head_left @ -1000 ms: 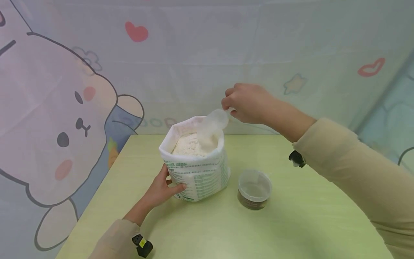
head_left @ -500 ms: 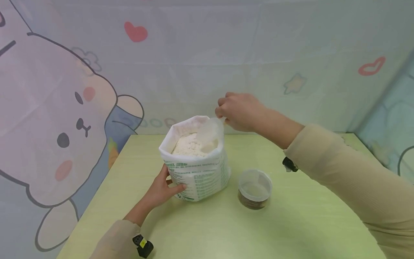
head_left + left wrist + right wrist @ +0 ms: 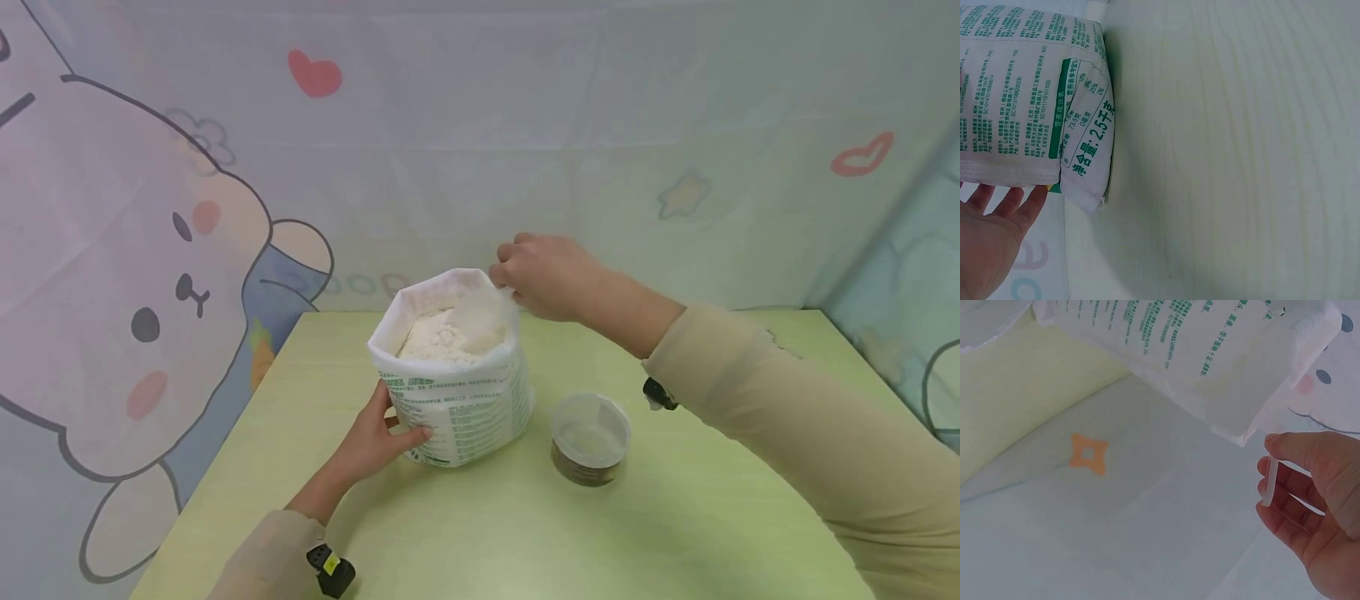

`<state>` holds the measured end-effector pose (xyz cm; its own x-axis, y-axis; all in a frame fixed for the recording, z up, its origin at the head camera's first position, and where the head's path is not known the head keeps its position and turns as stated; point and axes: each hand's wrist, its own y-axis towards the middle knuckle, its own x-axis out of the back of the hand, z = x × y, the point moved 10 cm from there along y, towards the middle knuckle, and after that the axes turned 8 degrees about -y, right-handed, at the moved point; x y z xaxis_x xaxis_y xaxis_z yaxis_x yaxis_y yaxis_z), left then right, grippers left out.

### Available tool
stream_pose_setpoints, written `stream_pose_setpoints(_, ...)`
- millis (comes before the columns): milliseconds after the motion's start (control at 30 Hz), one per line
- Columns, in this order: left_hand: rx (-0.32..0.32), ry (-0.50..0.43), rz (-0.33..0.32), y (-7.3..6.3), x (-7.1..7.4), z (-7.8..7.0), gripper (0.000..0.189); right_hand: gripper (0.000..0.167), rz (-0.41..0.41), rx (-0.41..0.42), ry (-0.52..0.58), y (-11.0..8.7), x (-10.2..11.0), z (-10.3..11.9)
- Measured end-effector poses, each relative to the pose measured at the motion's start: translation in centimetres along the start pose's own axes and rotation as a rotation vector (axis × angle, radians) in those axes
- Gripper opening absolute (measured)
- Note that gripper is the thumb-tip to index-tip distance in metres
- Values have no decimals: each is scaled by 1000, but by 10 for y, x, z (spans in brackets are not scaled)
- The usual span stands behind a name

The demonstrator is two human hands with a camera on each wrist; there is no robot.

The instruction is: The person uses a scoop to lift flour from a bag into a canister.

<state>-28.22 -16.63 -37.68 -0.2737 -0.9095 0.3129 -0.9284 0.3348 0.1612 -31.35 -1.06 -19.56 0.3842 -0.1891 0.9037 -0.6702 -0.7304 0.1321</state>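
Observation:
A white bag with green print, its rim folded open, stands on the table full of white flour. My left hand grips its lower left side, thumb on the front; in the left wrist view the fingertips touch the bag. Above the bag's right rim, my right hand pinches the handle of a translucent scoop. Its bowl is down inside the bag against the flour. The right wrist view shows the pale handle between thumb and fingers.
A clear round tub with a dark lower band stands open on the table, right of the bag. The pale yellow-green table ends at the back against a printed cloth with cartoon figures.
My right hand has moved down and to the left, lowering the scoop deeper into the bag. The left hand, bag and tub have stayed in place.

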Motion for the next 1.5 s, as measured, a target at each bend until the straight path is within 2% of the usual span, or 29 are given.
stream_pose_setpoints(467,-4,9,-1,-1,-1,-3,79,17,-22,39,-50,6,-3,20)
stream_pose_setpoints(633,-15,10,2,0,-1,1,80,18,-7,29,-58,7,-5,21)
stream_pose_setpoints(700,-19,7,0,2,0,7,81,18,6,23,-55,7,-7,21)
stream_pose_setpoints(867,-21,12,-12,6,3,27,82,18,26,0,-17,7,-10,18)
stream_pose_setpoints(1200,-41,13,-18,7,5,29,83,18,14,-31,65,3,-13,9)
stream_pose_setpoints(1500,-19,12,-15,7,5,30,84,22,16,-47,117,1,-17,4)
